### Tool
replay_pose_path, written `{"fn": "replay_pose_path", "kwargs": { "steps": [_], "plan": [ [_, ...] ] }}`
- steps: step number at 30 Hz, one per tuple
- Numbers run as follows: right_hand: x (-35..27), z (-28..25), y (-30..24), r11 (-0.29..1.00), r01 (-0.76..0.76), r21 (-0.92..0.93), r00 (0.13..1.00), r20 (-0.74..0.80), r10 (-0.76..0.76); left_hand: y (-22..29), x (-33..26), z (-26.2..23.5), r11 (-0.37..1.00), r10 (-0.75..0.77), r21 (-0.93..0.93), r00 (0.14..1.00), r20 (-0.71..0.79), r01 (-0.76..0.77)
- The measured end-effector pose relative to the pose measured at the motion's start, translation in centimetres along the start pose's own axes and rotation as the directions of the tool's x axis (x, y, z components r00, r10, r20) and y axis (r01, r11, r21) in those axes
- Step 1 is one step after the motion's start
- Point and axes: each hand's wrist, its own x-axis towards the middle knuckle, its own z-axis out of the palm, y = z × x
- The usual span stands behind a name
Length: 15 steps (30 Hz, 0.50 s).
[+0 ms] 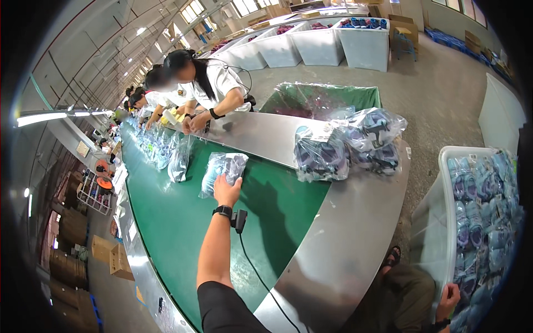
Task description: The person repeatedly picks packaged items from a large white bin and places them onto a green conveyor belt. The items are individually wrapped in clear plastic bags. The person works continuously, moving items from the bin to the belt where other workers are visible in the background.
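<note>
My left hand (226, 191) reaches out over the green conveyor belt (166, 233). Its fingers and thumb are closed on a clear plastic bag of shoes (230, 162), which lies on the belt; the fingertips are partly hidden. Beyond it to the left, another bagged pair of shoes (179, 160) rests on the belt. At the lower right, my right hand (447, 298) is beside the near corner of a white bin (430, 222). Its fingers look curled; whether they hold anything is hidden. Bagged blue and purple shoes (483, 205) fill that bin.
Several bagged shoes (322, 155) are piled on the metal table (355, 222) at right. A green lined bin (350, 97) stands behind it. Co-workers (214, 83) work along the belt's far side. Pale bins (363, 50) of shoes line the back. A cable (261, 272) trails from my left wrist.
</note>
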Motion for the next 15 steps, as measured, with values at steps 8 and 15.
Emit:
{"fn": "replay_pose_path", "kwargs": {
  "steps": [8, 15],
  "plan": [
    [0.2, -0.2, 1.3, 0.992, 0.034, -0.121, 0.999, -0.013, -0.036, 0.2, 0.1, 3.5, 0.990, 0.023, 0.141, 1.000, -0.016, -0.020],
    [0.0, 0.5, 0.1, 0.995, -0.002, -0.096, 1.000, -0.031, -0.001, 1.5, -8.7, 1.5, 0.950, 0.310, 0.071, 0.945, -0.102, -0.304]
  ]
}}
